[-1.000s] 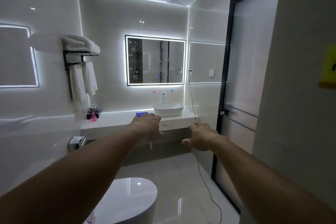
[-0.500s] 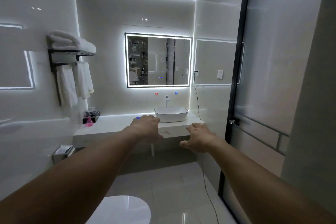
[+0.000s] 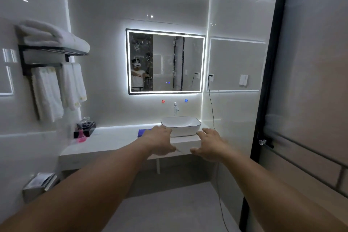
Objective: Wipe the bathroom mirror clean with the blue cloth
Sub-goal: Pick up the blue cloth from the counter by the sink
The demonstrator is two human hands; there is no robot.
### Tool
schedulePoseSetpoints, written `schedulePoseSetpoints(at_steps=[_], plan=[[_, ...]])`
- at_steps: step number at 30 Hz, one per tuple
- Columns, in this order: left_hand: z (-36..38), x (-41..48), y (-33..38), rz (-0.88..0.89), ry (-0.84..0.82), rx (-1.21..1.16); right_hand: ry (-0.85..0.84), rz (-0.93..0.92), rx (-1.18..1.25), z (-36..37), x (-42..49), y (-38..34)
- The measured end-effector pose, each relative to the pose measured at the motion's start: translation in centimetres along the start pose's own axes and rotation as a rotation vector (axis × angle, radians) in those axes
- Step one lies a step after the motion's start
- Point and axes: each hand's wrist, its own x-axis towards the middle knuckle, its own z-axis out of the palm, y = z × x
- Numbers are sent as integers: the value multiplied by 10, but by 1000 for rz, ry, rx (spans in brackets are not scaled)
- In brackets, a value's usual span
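Head view gives me both arms stretched out ahead, with my left hand (image 3: 160, 142) and right hand (image 3: 211, 145) held palms down towards the worktop (image 3: 113, 141). The fingers of both hands are loose and a little spread, and neither has hold of anything. The blue cloth (image 3: 143, 132) lies flat on the worktop just left of the white basin (image 3: 180, 125), partly hidden behind my left knuckles (only its left part shows). The mirror (image 3: 165, 61) hangs on the back wall above the basin and the tap (image 3: 175, 108), its edge lit all round, with pale marks on the left of the glass. At the worktop's left end stand a pink bottle (image 3: 81, 136) and a dark box (image 3: 87, 128). White towels (image 3: 56, 88) hang on the left wall, and a frosted door (image 3: 310, 81) fills the right side.
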Motion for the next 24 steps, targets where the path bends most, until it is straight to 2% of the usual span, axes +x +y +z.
schedulePoseSetpoints(at_steps=[10, 19, 24], plan=[[43, 157, -20, 16, -23, 10, -23, 9, -4, 31, 144, 44], [69, 315, -26, -89, -1, -8, -1, -110, -30, 54, 315, 101], [84, 385, -38, -136, -15, -8, -19, -199, -12, 67, 402, 105]])
